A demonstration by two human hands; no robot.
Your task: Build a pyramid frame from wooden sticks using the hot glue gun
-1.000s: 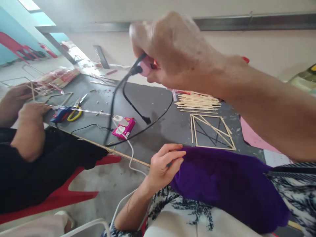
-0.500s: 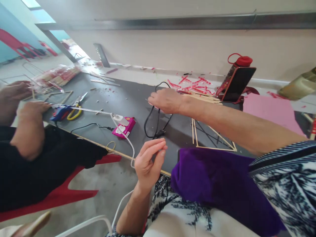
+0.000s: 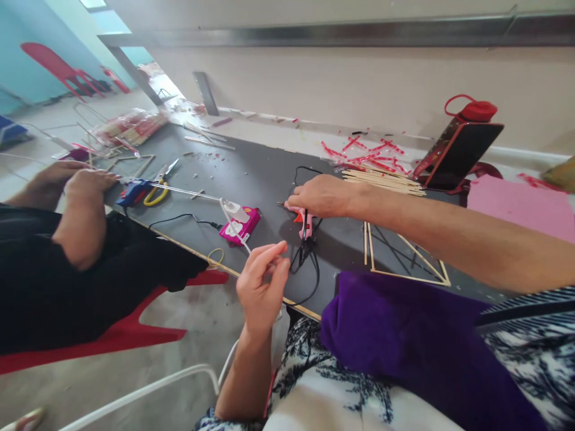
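Observation:
My right hand [image 3: 317, 196] is closed over the top of a pink glue gun [image 3: 306, 226] with an orange trigger, its metal nozzle pointing left. A black cord [image 3: 317, 281] loops below the gun on the dark tabletop [image 3: 251, 173]. Held up by the table's front edge, my left hand [image 3: 263, 286] has bent fingers with a gap to the thumb, and nothing shows in it. Thin wooden sticks joined into a frame [image 3: 406, 278] lie under my right forearm. A bundle of wooden sticks [image 3: 384, 181] rests behind that arm.
A magenta power block [image 3: 241, 227] with a white plug stands left of my hands. Beyond it lie yellow-handled scissors [image 3: 157, 193] and a blue glue gun [image 3: 133, 193], near a co-worker's hands [image 3: 85, 179]. A phone [image 3: 465, 157] leans on a red-capped bottle [image 3: 478, 112] at right.
The pink glue gun, mostly hidden behind the cord and hand before, now shows under my right hand. The cord loop has dropped toward the table's front edge. The view has shifted left.

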